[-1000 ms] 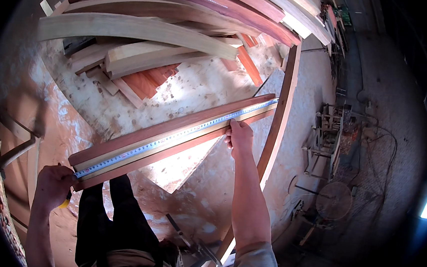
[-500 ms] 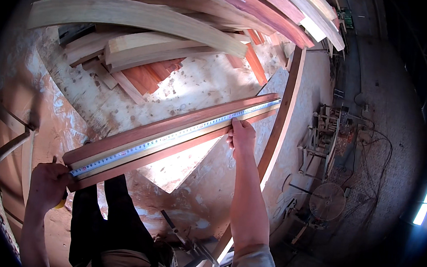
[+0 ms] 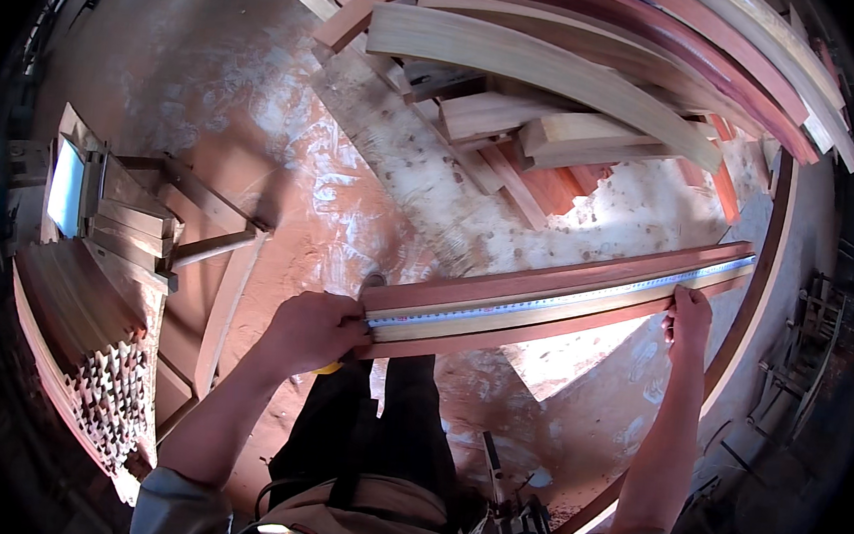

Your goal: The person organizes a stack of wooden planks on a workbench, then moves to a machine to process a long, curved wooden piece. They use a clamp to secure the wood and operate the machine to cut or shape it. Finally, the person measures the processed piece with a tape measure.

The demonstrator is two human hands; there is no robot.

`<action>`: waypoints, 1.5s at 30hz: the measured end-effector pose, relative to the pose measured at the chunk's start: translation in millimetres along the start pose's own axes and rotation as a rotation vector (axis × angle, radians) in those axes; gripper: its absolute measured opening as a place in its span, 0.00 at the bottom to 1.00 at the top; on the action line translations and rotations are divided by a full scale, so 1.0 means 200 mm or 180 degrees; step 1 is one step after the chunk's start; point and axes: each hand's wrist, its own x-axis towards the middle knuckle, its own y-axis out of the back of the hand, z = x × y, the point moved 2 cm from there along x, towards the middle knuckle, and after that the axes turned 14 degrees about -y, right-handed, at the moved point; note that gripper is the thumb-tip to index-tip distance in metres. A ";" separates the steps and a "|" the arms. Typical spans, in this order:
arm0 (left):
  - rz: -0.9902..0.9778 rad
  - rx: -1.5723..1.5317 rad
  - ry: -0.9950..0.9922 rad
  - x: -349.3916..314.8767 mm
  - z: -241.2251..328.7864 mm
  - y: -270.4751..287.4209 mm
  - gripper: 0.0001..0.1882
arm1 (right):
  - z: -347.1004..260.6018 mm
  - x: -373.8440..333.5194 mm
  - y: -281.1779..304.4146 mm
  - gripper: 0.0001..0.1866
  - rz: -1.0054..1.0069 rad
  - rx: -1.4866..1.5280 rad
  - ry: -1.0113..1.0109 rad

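A measuring tape's silvery blade (image 3: 545,300) stretches along a long wooden piece (image 3: 441,340) with reddish strips on both sides of a pale middle. My left hand (image 3: 319,334) is closed at the left end; a yellow bit of the tape measure's case (image 3: 327,368) shows under it. Far along the piece to the right, my right hand (image 3: 688,316) has its fingers curled, the tips at the near edge beside the blade. What they pinch, if anything, is hidden.
Curved timber pieces (image 3: 544,60) are piled on a stained board (image 3: 423,186) at the back. More curved pieces are stacked (image 3: 83,305) at the left. A long curved beam (image 3: 771,254) runs down the right side. Clamps (image 3: 517,525) lie near my legs.
The view has swung left, so everything sits further right and the left stack shows. My right hand has shifted slightly toward the far end of the wooden piece. The left still holds the near end.
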 end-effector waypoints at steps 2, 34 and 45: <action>-0.0017 0.0052 -0.0022 0.01 -0.04 -0.01 0.14 | -0.02 0.00 -0.01 0.10 0.0030 -0.0018 -0.0035; -0.0238 0.0636 -0.0622 0.04 0.13 0.20 0.14 | 0.40 -0.49 0.01 0.08 -0.0638 0.1040 -0.0453; 0.0503 -0.1633 -0.0225 0.46 0.04 0.11 0.10 | 1.31 -1.10 -0.27 0.08 -0.1274 0.1224 -0.1147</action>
